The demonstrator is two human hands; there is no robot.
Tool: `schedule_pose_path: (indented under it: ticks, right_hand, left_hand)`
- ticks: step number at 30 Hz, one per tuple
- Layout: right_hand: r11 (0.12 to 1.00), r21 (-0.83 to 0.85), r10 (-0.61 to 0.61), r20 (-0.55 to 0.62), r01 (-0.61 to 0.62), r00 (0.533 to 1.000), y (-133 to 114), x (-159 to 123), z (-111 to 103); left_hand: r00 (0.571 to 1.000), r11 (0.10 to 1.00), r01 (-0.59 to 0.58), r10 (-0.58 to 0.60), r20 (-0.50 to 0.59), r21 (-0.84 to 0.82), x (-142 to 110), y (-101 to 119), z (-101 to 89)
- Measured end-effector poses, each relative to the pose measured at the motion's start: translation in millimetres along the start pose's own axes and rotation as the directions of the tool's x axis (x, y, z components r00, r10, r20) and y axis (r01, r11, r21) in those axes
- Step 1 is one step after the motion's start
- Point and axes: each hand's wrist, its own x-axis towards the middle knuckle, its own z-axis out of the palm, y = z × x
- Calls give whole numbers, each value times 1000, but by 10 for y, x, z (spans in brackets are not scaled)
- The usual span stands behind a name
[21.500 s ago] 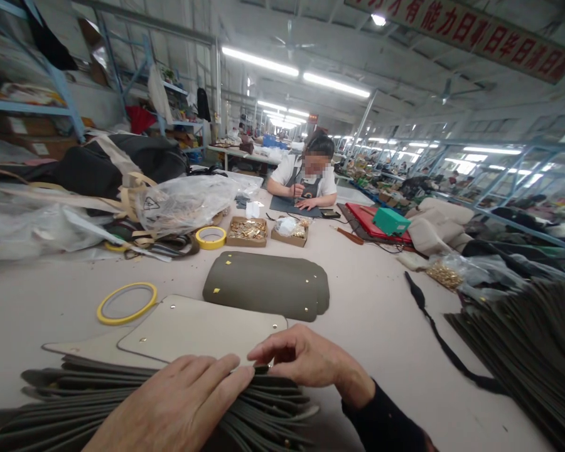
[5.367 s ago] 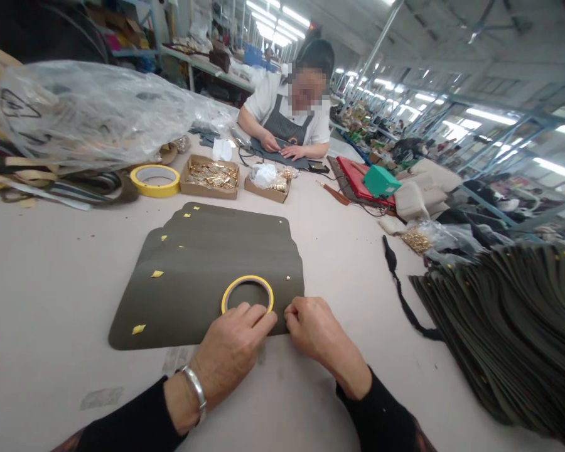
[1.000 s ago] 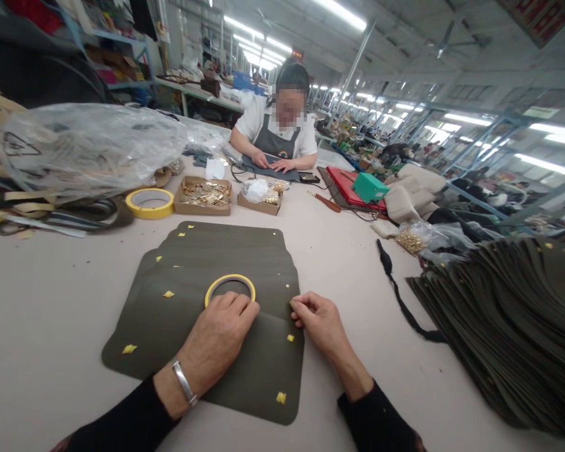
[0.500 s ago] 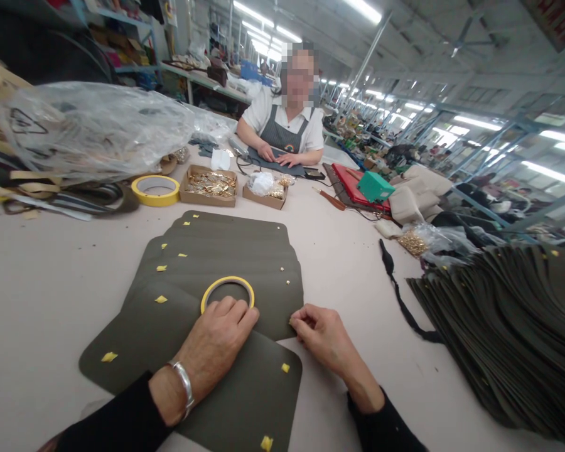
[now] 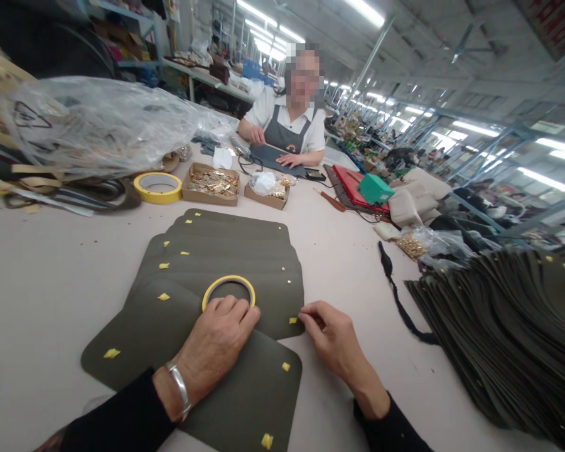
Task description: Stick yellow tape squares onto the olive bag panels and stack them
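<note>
Several dark olive flat panels (image 5: 245, 245) with rounded corners lie overlapped on the table, small yellow tape pieces (image 5: 164, 297) stuck on them. My left hand (image 5: 221, 336) rests palm down over the panels, its fingers closed on the near rim of a roll of yellow tape (image 5: 228, 279) that lies tilted on the stack. At the panels' right edge is my right hand (image 5: 332, 339), thumb and index tips close together with nothing visible between them. A tape piece (image 5: 293, 320) sits on the panel just left of those fingertips. Small metal studs (image 5: 289, 282) show on some panels.
A thick stack of similar panels (image 5: 499, 339) stands at right, with a black strap (image 5: 395, 295) beside it. Beyond are a larger tape roll (image 5: 157, 196), boxes of gold metal parts (image 5: 210, 199) and a plastic bag (image 5: 98, 132). Opposite, a person (image 5: 287, 129) handles a dark piece.
My right fingers have drawn back slightly to the right, leaving a yellow tape piece visible on the panel's edge. My left hand stays on the roll. The person opposite has raised one hand.
</note>
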Motion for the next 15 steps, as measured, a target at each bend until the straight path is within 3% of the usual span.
schedule_pose_path:
  ticks: [3,5,7,10,15]
  right_hand:
    - [959,-139,-234,92,245,968,-3,-62,-14]
    - [919,-256,-262,171,299,950,-23,-56,24]
    - [904,-344,-193,200,253,961,-61,-11,78]
    - [909,-408,-11,195,91,981,-141,95,136]
    - [903,-425,166,204,-65,965,-240,258,130]
  left_hand:
    - [1000,1000,-15,16,-24,11,17,-4,13]
    - [999,999,-27,27,-38,18,31,-9,25]
    - [998,999,-44,45,-54,25,43,-17,31]
    - [993,996,-81,84,-78,44,59,-31,30]
    - [986,988,-142,147,-84,63,79,-39,22]
